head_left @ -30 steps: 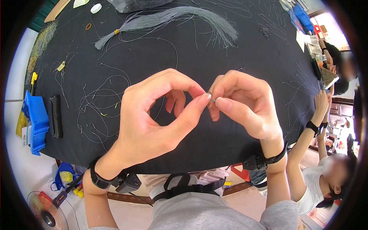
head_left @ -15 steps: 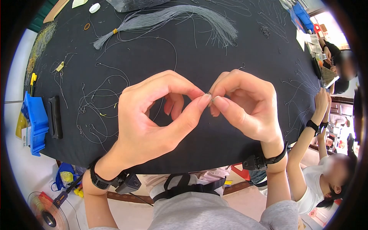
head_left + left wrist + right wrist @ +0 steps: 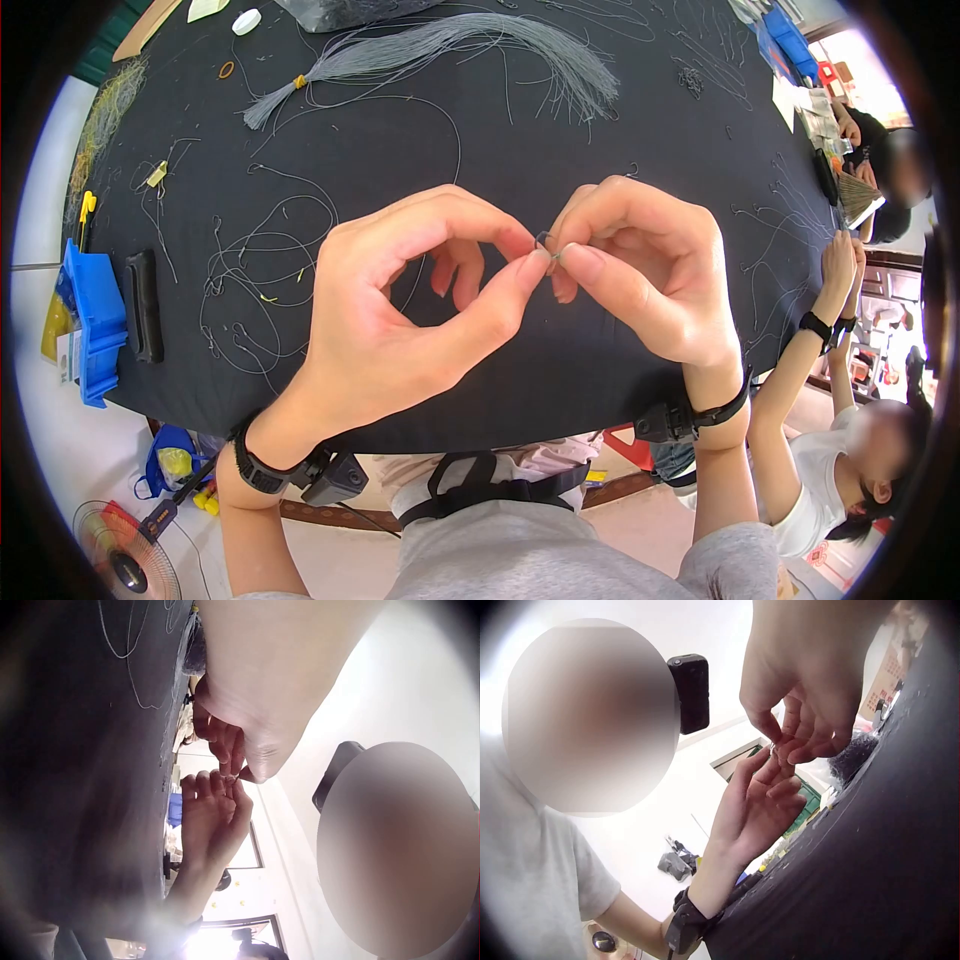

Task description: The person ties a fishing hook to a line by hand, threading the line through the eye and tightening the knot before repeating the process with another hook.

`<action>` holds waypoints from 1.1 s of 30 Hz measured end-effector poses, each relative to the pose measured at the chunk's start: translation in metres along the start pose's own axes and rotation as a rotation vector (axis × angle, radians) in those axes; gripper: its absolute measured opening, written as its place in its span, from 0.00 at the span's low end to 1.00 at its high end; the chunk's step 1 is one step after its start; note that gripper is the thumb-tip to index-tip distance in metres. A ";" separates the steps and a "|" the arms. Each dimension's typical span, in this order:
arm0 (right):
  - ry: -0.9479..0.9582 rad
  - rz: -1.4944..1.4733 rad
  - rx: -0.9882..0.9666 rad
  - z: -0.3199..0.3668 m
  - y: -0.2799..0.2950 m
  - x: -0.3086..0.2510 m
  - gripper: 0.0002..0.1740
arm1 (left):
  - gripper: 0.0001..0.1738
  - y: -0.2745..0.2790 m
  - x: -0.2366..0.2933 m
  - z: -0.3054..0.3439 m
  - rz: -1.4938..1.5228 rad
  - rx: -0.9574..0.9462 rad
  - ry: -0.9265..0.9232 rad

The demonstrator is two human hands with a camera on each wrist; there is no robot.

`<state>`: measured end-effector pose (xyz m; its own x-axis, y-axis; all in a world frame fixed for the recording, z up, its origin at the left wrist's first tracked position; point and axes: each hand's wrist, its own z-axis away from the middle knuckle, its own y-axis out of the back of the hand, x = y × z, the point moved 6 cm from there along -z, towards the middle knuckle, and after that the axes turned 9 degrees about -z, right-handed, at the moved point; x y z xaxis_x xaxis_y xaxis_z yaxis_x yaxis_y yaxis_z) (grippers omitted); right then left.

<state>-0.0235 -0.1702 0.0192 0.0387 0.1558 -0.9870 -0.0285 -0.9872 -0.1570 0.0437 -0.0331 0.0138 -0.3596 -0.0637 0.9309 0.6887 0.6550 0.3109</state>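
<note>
Over the black table point(image 3: 400, 140), both hands meet fingertip to fingertip. My left hand point(image 3: 530, 252) pinches a tiny metal piece point(image 3: 544, 239) between thumb and forefinger, the other fingers curled behind. My right hand point(image 3: 565, 250) pinches the same piece from the other side. Whether a thin thread hangs from it I cannot tell. In the left wrist view the left hand point(image 3: 238, 769) and the right hand point(image 3: 225, 786) touch at the small piece. In the right wrist view the right hand point(image 3: 784, 750) meets the left hand point(image 3: 769, 766) from above.
A tied bundle of grey threads point(image 3: 450, 45) lies at the table's far side. Loose threads point(image 3: 255, 270) are scattered at the left, near a black bar point(image 3: 145, 305) and a blue bin point(image 3: 95, 310). Another person point(image 3: 850, 440) works at the right edge. A fan point(image 3: 120, 560) stands on the floor.
Both hands stay pinched together in nearly the same spot. The fingertips have shifted slightly, and the small metal piece now shows a little more above them.
</note>
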 end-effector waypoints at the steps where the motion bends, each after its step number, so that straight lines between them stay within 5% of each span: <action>1: 0.003 0.005 0.000 0.000 0.000 0.000 0.03 | 0.06 0.000 0.000 0.000 0.005 0.002 0.000; 14: 0.228 0.068 -0.051 -0.003 -0.002 -0.009 0.15 | 0.04 -0.003 -0.001 0.000 0.156 -0.042 0.068; 33: 0.249 0.142 -0.053 -0.001 -0.001 -0.012 0.13 | 0.04 -0.004 -0.001 0.001 0.182 -0.054 0.100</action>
<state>-0.0227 -0.1709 0.0312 0.2824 0.0088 -0.9593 0.0005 -1.0000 -0.0090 0.0408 -0.0348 0.0117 -0.1640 -0.0245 0.9862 0.7705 0.6210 0.1435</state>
